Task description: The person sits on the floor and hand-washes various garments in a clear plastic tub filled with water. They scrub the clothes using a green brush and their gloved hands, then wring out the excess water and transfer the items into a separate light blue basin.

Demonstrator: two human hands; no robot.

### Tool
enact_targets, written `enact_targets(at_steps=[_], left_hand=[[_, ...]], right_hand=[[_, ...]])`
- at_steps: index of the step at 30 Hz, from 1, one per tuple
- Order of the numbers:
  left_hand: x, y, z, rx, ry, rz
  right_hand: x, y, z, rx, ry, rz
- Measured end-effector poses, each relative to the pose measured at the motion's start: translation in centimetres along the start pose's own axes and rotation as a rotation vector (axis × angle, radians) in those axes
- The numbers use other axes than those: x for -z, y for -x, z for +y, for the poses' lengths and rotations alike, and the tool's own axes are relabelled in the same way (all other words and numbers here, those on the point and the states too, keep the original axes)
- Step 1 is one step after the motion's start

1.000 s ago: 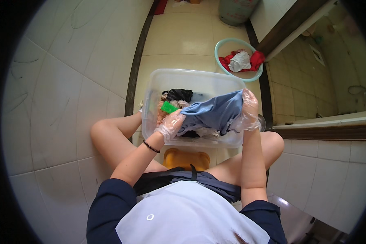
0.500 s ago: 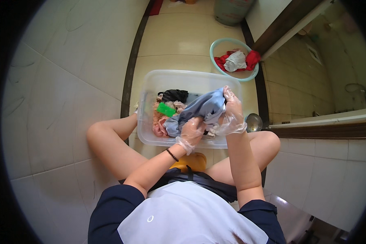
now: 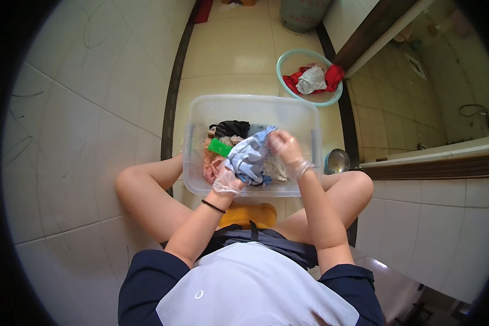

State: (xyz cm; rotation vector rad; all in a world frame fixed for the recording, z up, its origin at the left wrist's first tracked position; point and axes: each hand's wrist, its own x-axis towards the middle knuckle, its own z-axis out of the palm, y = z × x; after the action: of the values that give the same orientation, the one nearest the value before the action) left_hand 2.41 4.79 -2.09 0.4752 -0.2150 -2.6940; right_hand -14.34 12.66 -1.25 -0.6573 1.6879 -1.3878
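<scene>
Head view, looking down. Light-blue garment (image 3: 250, 155) bunched over the middle of a translucent plastic tub (image 3: 280, 101), above other laundry. Left hand (image 3: 231, 178), in a thin clear glove, at the garment's lower left; fingers closed on the fabric. Right hand (image 3: 286, 146), gloved too, slightly blurred; fingers look pinched on the upper right corner.

Around it: bright green block (image 3: 219, 148) just left, black garment (image 3: 232, 129) behind, pink cloth (image 3: 212, 170) by the left hand, white cloth (image 3: 279, 172) under the right wrist.

Handling, a judgement: firm hold at both ends, bunch kept low and inside the walls; wet film gloves may slip, so a fuller fistful would beat a fingertip pinch. Green block sits close enough to be knocked or snagged.

Edges: near rim runs close under the left wrist. Metal bowl (image 3: 338, 161) just beyond the right wall, near the right knee (image 3: 361, 188); elbows best kept in. Pale-blue basin (image 3: 280, 70) stands past the far right corner. Most room for the right hand appears to be the tub's right part, where the plastic shows.
</scene>
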Motion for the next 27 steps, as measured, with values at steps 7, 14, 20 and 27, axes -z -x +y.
enact_targets(at_steps=[7,14,20,27], left_hand=[[4.4,-1.0,-1.0,-0.086,0.046,0.107],[2.2,-0.8,-0.5,0.003,0.088,0.245],[7.5,-1.8,-0.3,0.064,0.253,0.163],[6.3,-1.7,0.4,0.021,0.227,0.383]], right_hand=[[-4.0,5.0,0.7,0.023,0.286,-0.220],[-4.7,5.7,1.0,0.512,0.843,-0.097],[-4.6,4.9,2.5,0.551,0.823,-0.109],[-4.5,6.3,0.2,0.649,0.674,-0.146]])
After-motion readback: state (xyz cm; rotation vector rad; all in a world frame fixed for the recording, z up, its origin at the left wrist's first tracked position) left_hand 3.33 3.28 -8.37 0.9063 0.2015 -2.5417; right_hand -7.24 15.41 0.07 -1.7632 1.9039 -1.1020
